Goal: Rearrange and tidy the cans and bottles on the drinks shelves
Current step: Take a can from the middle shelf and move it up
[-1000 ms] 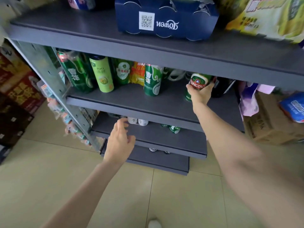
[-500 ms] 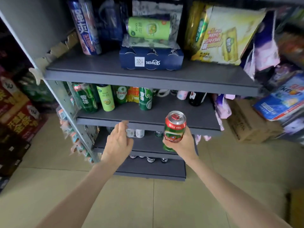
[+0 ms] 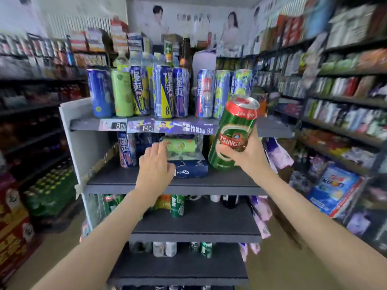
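Observation:
My right hand (image 3: 248,154) grips a tall green Tsingtao can (image 3: 233,132) with a red rim, held tilted in front of the right side of the shelf unit. My left hand (image 3: 156,167) is open with relaxed fingers, reaching over the second shelf (image 3: 129,185) toward a light green can (image 3: 181,145) that lies on its side on a dark blue pack (image 3: 191,171). The top shelf (image 3: 85,123) carries a row of tall blue, purple and light green cans (image 3: 163,92). A green can (image 3: 177,205) stands on the third shelf (image 3: 196,226).
A blue and pink can (image 3: 125,149) stands at the left of the second shelf. Several small cans and bottles (image 3: 167,249) sit on the lowest shelves. Stocked aisles run along both sides, with red cartons (image 3: 12,225) at the left and a blue pack (image 3: 333,189) at the right.
My right hand took the Tsingtao can off the third shelf and lifted it to top-shelf height. My left hand rose from the lower shelf to the second shelf. The view tilted upward.

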Demonstrator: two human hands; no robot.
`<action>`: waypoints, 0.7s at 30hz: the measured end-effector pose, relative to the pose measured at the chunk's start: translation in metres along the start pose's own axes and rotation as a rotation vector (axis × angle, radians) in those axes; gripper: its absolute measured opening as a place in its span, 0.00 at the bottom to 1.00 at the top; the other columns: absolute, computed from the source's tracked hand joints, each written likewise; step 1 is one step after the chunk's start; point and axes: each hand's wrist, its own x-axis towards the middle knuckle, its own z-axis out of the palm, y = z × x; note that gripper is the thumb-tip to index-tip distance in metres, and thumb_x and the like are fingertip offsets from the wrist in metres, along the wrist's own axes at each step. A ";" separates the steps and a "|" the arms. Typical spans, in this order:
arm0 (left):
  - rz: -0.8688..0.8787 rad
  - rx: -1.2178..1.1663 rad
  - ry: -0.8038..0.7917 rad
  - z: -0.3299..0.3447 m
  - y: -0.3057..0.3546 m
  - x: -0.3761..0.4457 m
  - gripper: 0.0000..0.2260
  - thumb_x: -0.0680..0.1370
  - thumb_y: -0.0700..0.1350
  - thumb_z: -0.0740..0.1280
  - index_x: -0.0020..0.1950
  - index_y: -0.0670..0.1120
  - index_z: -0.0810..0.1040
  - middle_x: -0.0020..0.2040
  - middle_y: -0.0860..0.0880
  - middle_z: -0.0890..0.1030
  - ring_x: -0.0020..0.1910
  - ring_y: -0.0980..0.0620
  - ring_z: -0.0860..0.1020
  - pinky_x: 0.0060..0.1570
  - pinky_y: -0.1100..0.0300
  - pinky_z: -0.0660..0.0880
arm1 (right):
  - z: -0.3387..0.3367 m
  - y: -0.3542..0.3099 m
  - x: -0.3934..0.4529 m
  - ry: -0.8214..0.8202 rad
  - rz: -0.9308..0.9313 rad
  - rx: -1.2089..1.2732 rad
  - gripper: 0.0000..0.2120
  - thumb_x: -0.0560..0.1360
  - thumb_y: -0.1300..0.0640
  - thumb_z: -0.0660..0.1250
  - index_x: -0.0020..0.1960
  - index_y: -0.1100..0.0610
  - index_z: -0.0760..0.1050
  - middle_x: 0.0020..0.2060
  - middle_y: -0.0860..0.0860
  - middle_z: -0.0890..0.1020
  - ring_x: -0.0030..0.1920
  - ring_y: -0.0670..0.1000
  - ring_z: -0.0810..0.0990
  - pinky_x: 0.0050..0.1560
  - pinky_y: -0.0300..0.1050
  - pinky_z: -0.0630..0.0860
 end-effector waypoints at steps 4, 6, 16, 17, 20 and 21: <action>-0.092 0.018 0.052 0.009 -0.006 0.020 0.21 0.69 0.34 0.66 0.62 0.36 0.71 0.52 0.36 0.74 0.49 0.35 0.72 0.42 0.44 0.70 | -0.003 0.004 0.018 -0.032 -0.012 -0.040 0.35 0.62 0.60 0.79 0.60 0.47 0.63 0.48 0.38 0.78 0.47 0.32 0.78 0.49 0.27 0.72; -0.139 0.043 0.030 0.022 -0.011 0.020 0.21 0.71 0.35 0.66 0.64 0.37 0.71 0.55 0.36 0.73 0.52 0.35 0.72 0.44 0.44 0.70 | -0.001 0.027 0.011 -0.060 0.015 -0.086 0.37 0.60 0.59 0.81 0.61 0.47 0.63 0.50 0.42 0.79 0.51 0.40 0.79 0.53 0.34 0.75; -0.253 0.144 -0.227 0.112 -0.034 -0.032 0.25 0.73 0.37 0.64 0.70 0.41 0.66 0.62 0.39 0.70 0.59 0.37 0.69 0.53 0.44 0.66 | 0.011 0.172 -0.066 -0.289 0.353 -0.224 0.36 0.55 0.49 0.80 0.56 0.37 0.64 0.55 0.51 0.77 0.57 0.50 0.76 0.59 0.49 0.74; -0.247 0.153 -0.258 0.119 -0.036 -0.040 0.25 0.72 0.37 0.65 0.69 0.41 0.67 0.62 0.39 0.71 0.58 0.37 0.70 0.53 0.44 0.67 | 0.017 0.186 -0.075 -0.302 0.391 -0.230 0.35 0.56 0.50 0.80 0.54 0.36 0.64 0.55 0.51 0.77 0.57 0.50 0.75 0.59 0.49 0.74; -0.238 0.159 -0.328 0.140 -0.048 -0.078 0.26 0.67 0.35 0.70 0.65 0.39 0.72 0.56 0.36 0.75 0.51 0.34 0.74 0.48 0.42 0.71 | 0.041 0.229 -0.108 -0.332 0.532 -0.217 0.34 0.56 0.54 0.80 0.55 0.39 0.65 0.54 0.51 0.77 0.57 0.51 0.76 0.60 0.52 0.74; -0.274 0.154 -0.348 0.144 -0.054 -0.092 0.27 0.65 0.34 0.71 0.64 0.39 0.73 0.55 0.36 0.75 0.50 0.34 0.74 0.47 0.41 0.72 | 0.051 0.242 -0.117 -0.337 0.575 -0.216 0.34 0.56 0.54 0.80 0.55 0.41 0.65 0.54 0.51 0.77 0.57 0.52 0.76 0.60 0.53 0.74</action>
